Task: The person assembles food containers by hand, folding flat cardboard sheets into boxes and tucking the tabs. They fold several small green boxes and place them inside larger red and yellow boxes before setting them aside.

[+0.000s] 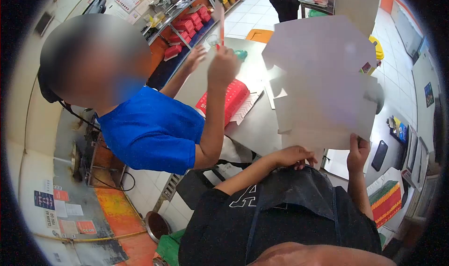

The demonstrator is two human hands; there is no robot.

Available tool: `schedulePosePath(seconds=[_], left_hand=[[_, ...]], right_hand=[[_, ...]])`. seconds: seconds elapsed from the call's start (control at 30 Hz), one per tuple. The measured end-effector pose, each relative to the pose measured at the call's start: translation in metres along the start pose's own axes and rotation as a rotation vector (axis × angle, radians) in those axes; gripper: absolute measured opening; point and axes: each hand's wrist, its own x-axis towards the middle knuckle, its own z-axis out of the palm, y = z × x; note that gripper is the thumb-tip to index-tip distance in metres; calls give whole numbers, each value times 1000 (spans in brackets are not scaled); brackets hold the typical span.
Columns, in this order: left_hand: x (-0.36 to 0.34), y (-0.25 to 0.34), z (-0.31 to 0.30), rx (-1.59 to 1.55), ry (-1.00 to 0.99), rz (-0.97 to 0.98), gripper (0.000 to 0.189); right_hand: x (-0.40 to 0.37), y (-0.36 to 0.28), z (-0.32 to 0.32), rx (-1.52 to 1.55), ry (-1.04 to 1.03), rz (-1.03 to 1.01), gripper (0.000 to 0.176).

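Observation:
A large flat cardboard box blank (322, 83), whitish on the side facing me, stands upright in front of me with cut flaps along its edges. My right hand (358, 153) grips its lower right edge, thumb on the near side. Close to the blank's lower left edge is my left hand (299, 157), its fingers loosely bent and apart, just in front of my black apron. Behind and left of the blank, a red printed box (229, 100) lies on the steel table (252, 135).
At the left, a co-worker in a blue shirt (149, 130) raises a thin, long reddish thing (220, 27) in one hand. Red boxes (187, 27) fill a shelf behind. A dark phone (380, 155) and a stack of coloured cartons (387, 203) lie on the right. Another person stands farther back.

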Motion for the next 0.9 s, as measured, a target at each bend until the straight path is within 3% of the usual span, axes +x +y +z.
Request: schedulePosePath(seconds=[0.03,0.13,0.17,0.23,0.33,0.37,0.4,0.43,0.5,0.53,0.57,0.6,0.7,0.8,0.83,0.9], left_hand=[[-1,-4,-6,120,-155,51,57],[-33,21,-2,-17,-303,230,66],[-41,26,0,-176,-374,299,69],[-49,35,5,-494,-519,433,78],[-47,75,23,-431,-5,467,92],[-44,84,27,-411,135,471,89],[-37,91,32,-392,275,475,85],[-30,94,36,-372,414,478,82],[-21,96,38,-481,411,491,66],[-17,97,39,-532,405,496,58],[-13,97,40,-567,466,544,36],[-13,97,38,-643,513,520,34],[-21,94,35,-797,659,465,26],[-22,87,40,-736,646,545,25],[-23,86,43,-732,628,542,26],[-23,84,46,-720,588,546,27]], right_hand=[[3,11,-14,98,-42,50,25],[12,-4,-25,-9,-33,35,26],[13,-18,-14,19,67,17,21],[20,-21,-22,-117,62,-43,17],[18,-31,-19,-437,-37,-200,12],[14,-36,-12,-563,-91,-263,11],[8,-51,-1,-691,-220,-212,20],[4,-68,14,-667,-407,-296,29],[-2,-90,49,-693,-564,-553,59],[-7,-97,59,-719,-595,-576,67],[-8,-102,64,-733,-632,-599,69],[-7,-106,66,-745,-671,-620,72],[-8,-116,63,-867,-752,-669,66],[-10,-86,48,-917,-698,-794,55],[-10,-83,46,-861,-654,-807,46],[-8,-75,37,-717,-604,-754,44]])
